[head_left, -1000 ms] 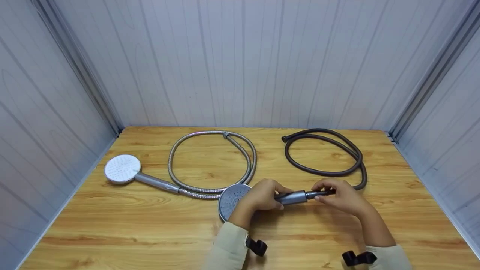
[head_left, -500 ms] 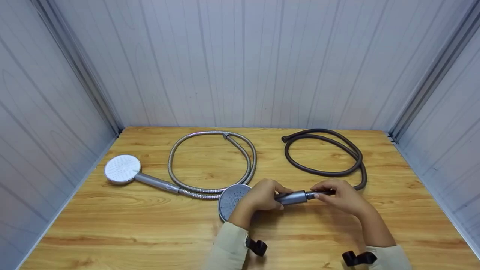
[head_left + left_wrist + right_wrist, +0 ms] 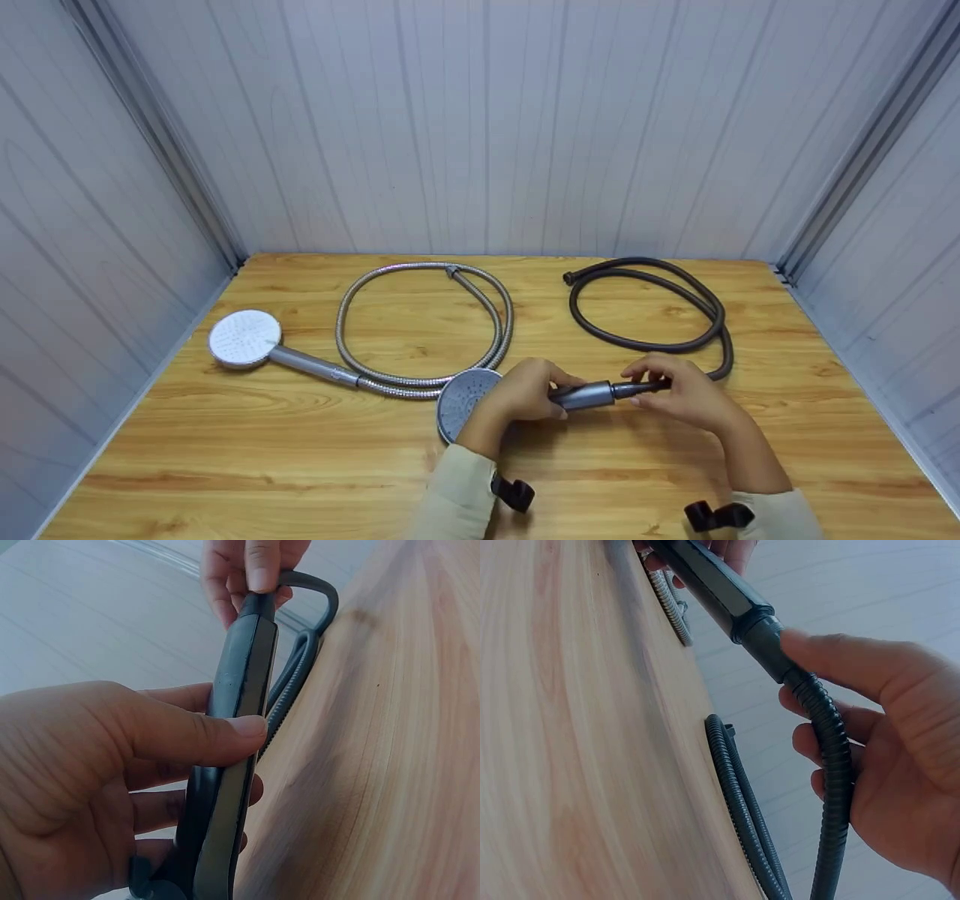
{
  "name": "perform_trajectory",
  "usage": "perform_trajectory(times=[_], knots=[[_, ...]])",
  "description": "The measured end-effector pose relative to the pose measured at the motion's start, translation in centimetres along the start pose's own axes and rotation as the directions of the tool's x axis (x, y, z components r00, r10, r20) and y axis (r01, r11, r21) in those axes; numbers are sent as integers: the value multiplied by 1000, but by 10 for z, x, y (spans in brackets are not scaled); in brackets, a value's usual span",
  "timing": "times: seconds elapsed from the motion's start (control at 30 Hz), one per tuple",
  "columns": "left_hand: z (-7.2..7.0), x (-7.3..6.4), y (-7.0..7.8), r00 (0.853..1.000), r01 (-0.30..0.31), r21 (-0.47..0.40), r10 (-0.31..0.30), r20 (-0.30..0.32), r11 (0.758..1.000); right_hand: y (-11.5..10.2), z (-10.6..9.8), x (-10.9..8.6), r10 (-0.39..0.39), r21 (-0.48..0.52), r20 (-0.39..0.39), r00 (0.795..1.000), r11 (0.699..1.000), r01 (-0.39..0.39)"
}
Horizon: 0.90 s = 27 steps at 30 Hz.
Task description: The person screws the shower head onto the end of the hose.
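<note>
My left hand (image 3: 525, 390) grips the grey handle (image 3: 591, 395) of a hand shower, its thumb across the flat side in the left wrist view. The round spray face (image 3: 465, 397) lies left of that wrist, partly covered by the forearm. At the handle's other end sits the dark connector (image 3: 769, 649) of a ribbed shower hose (image 3: 829, 735). My right hand (image 3: 686, 394) holds that end loosely, thumb at the connector and fingers curled behind the hose. From there the dark hose runs into a loop on the table.
A second hand shower (image 3: 245, 337) with a white face lies at the left on the wooden table (image 3: 300, 465). Its silver metal hose (image 3: 342, 322) is coiled mid-table, passing close to the grey spray face. Pale panel walls (image 3: 480, 135) close off the back and both sides.
My right thumb and fingers moved left over the connector, then drew back right, so more of it shows now. My left hand and the hand shower stay in place.
</note>
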<state>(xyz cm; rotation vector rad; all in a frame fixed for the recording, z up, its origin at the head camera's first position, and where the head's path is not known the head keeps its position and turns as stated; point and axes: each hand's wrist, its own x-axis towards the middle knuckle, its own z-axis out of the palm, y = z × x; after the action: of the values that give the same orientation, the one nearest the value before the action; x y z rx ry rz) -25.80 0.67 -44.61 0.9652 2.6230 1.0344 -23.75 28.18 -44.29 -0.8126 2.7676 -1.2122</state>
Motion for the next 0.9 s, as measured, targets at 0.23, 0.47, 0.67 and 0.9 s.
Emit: perform_trajectory(times=[0.23,0.47,0.67,0.9], knots=[[0,0,0,1000,7,-6,-7,1,1000,0,1,1,-26,-20,-8,1000,999,26],[1,1,0,1000,2,-1,-2,0,1000,0,0,0,-10,-16,-11,1000,1000,9],[1,1,0,1000,-1,7,1,4,1000,1,0,0,8,14,-4,1000,1000,-8],[0,0,0,1000,-8,6,8,10,1000,1,0,0,28,6,-9,1000,1000,-28]])
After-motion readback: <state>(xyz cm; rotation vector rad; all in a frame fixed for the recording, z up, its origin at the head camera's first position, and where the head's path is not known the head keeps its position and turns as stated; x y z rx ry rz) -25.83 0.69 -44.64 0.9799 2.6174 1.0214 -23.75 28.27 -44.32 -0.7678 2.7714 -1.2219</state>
